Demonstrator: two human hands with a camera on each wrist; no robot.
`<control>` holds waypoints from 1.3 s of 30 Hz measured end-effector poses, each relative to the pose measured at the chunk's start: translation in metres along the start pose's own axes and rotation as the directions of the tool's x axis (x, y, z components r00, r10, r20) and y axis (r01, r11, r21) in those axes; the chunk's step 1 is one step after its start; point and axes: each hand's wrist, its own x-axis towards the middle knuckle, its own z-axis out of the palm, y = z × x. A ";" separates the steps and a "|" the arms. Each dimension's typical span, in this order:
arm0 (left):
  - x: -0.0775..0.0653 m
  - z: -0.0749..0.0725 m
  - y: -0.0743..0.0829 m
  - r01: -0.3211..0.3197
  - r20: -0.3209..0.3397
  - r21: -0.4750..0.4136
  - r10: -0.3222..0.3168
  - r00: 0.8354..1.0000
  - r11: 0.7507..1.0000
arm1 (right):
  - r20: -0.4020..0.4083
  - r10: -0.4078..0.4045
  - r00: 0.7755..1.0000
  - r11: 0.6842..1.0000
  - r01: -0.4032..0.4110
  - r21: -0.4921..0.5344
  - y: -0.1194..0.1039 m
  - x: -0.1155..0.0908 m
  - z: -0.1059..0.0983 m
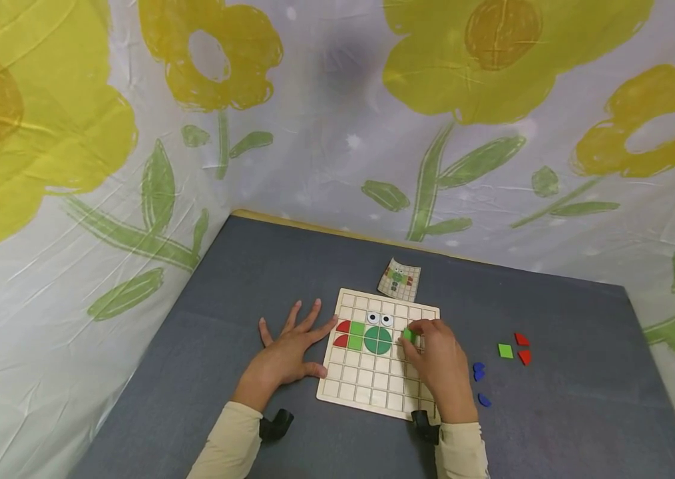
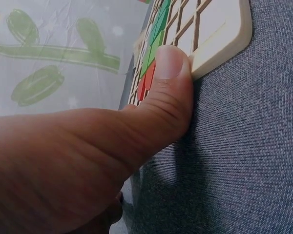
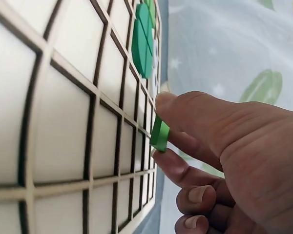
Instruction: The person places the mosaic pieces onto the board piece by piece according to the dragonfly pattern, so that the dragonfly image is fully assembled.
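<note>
A wooden grid board (image 1: 361, 392) lies on the table. My left hand (image 1: 280, 359) is spread flat at its left side, the thumb (image 2: 168, 73) and a fingertip touching the board's edge. Between thumb and fingers, my right hand (image 1: 442, 362) pinches a light green square tile (image 3: 160, 134) at the right part of the grid. Set in the board are a dark green circle (image 1: 377, 340) of quarter pieces, two eye pieces (image 1: 373, 318), light green squares (image 1: 356, 336) and red quarter pieces (image 1: 341, 341) at the left. The cell under the held tile is partly hidden by my fingers.
Behind the board lies a pattern card (image 1: 400, 279). To the right are a loose light green square (image 1: 505, 350), two red quarter pieces (image 1: 525, 357) and several blue pieces (image 1: 484, 400). A flower-printed curtain (image 1: 325, 133) hangs around the dark table (image 1: 577, 412).
</note>
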 end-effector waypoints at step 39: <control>-0.001 -0.001 0.002 0.001 -0.003 -0.019 -0.001 1.000 1.000 | 0.044 -0.053 0.998 0.999 0.053 -0.007 -0.009 0.002 0.007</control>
